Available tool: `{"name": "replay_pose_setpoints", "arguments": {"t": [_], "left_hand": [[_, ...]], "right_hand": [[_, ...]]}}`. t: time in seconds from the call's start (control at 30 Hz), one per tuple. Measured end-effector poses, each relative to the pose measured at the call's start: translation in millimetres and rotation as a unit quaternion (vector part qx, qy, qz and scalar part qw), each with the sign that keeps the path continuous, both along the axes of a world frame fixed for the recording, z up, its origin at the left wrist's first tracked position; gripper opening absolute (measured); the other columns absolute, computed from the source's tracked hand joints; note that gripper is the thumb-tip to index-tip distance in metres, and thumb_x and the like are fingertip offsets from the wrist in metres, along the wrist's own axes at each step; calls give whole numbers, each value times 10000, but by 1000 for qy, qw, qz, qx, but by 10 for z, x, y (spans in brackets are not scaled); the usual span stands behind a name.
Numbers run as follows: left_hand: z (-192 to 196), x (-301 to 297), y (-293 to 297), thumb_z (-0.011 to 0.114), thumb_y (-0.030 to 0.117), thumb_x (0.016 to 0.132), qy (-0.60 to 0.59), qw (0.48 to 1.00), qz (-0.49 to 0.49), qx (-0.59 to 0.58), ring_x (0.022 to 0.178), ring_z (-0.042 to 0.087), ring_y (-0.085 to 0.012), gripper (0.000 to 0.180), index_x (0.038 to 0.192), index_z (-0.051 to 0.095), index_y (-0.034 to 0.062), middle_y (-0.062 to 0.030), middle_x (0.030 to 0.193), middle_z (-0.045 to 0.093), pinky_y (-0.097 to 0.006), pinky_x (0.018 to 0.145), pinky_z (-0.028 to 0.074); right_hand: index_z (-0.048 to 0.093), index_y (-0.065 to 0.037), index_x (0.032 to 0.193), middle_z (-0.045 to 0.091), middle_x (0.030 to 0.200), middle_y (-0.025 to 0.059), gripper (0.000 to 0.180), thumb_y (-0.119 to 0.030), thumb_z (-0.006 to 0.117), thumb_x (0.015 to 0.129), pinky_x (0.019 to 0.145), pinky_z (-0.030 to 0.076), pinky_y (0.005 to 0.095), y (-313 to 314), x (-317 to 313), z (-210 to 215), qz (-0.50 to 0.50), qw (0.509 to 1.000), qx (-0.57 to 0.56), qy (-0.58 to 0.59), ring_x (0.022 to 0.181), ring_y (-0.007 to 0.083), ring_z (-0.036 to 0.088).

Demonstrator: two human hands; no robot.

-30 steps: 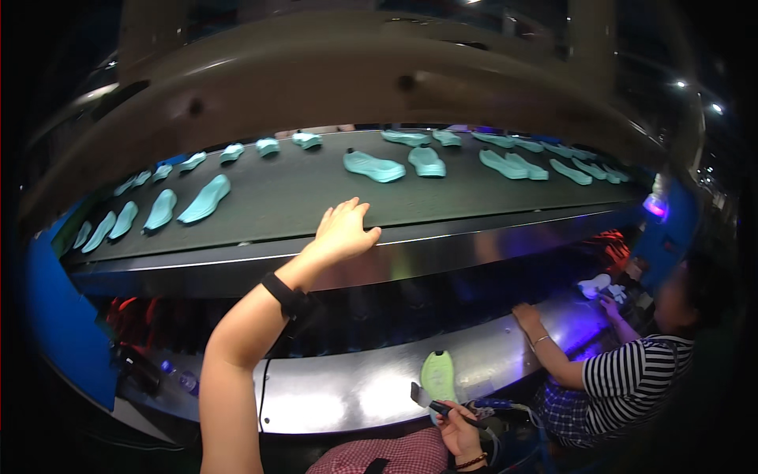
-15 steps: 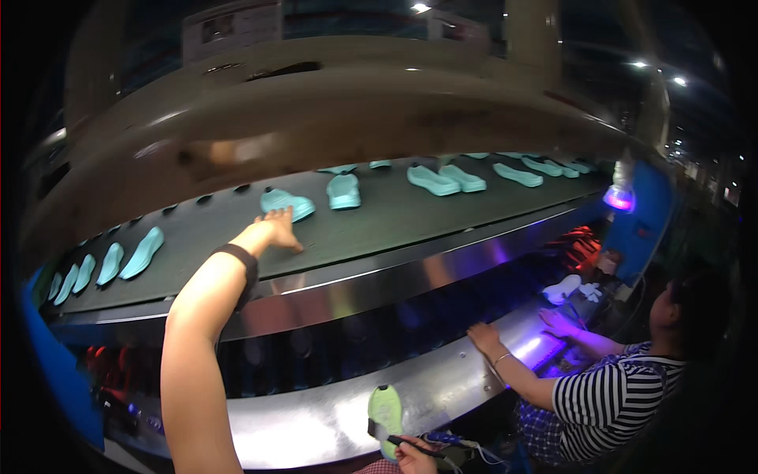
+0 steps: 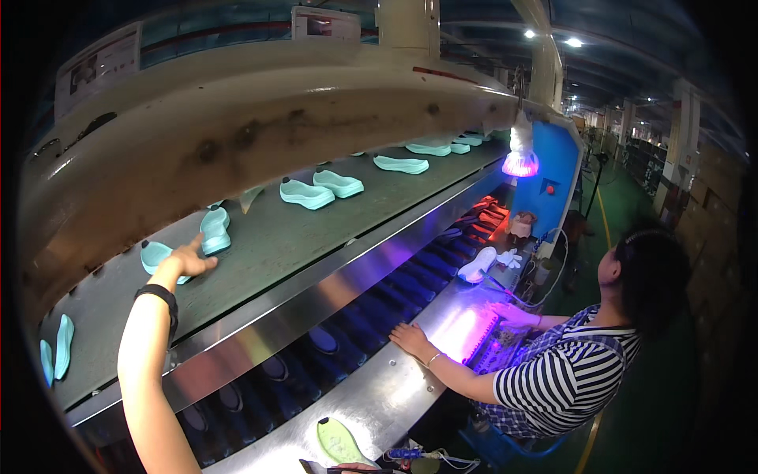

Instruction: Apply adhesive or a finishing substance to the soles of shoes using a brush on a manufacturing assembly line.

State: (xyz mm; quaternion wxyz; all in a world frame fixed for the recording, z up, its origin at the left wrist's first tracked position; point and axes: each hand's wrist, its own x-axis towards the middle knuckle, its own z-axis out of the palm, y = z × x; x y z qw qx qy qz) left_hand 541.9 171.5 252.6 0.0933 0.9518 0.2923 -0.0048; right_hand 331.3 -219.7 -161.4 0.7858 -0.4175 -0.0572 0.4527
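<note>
Your left hand [image 3: 183,262], fingers spread apart, rests on a mint-green foam shoe sole [image 3: 158,257] on the grey upper conveyor belt [image 3: 268,253], at ten o'clock; your right hand isn't visible.

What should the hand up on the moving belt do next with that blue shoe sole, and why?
Probably close the fingers around the light blue sole and lift it. The left hand lies open on top of that sole on the grey conveyor belt, touching but not gripping it. The right hand is barely in view at the lower edge, near a green sole.
</note>
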Motion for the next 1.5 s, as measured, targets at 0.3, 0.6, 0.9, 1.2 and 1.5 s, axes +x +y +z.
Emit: {"name": "replay_pose_setpoints", "arguments": {"t": [0.3, 0.6, 0.9, 1.2, 1.5], "left_hand": [[-170, -11, 34, 459, 526, 818, 96, 989, 63, 91, 1282, 228, -371, 655, 1353, 263, 205, -186, 1358, 314, -486, 1015, 253], [154, -959, -160, 458, 589, 790, 55, 992, -49, 100, 1120, 454, -391, 656, 1242, 429, 114, -214, 1169, 513, -471, 935, 339], [378, -2602, -122, 469, 536, 810, 4, 990, 61, 128, 1120, 446, -366, 596, 1223, 429, 107, -207, 1153, 516, -450, 921, 356], [-218, -3790, -464, 570, 228, 791, -505, 831, -69, 223, 921, 477, -287, 203, 748, 551, 30, -122, 892, 548, -395, 866, 348], [-1494, -4530, -1129, 576, 182, 799, -502, 513, -113, -687, 1043, 527, -265, 576, 1268, 309, -20, -186, 1223, 427, -362, 857, 464]], "right_hand": [[530, 12, 1080, 579, 1001, 97, 251, -138, 487, 884, 745, 481, 352, -47, 123, 914, -20, 994, 35, 100, 870, 209, 559], [572, 56, 990, 605, 863, 144, 195, 66, 519, 803, 710, 502, 302, -12, -38, 1037, -72, 970, 85, 217, 754, 212, 594], [534, 25, 1003, 590, 928, 177, 220, 55, 527, 785, 646, 476, 294, 23, -565, 1231, -62, 983, 88, 149, 688, 201, 576], [540, 9, 974, 582, 870, 131, 204, 2, 553, 770, 603, 468, 283, -119, -565, 1133, -122, 992, 6, 33, 740, 195, 562], [565, 21, 935, 606, 902, 128, 194, 13, 549, 742, 746, 457, 320, -39, -652, 1485, -143, 988, 62, -22, 822, 220, 584]]}}
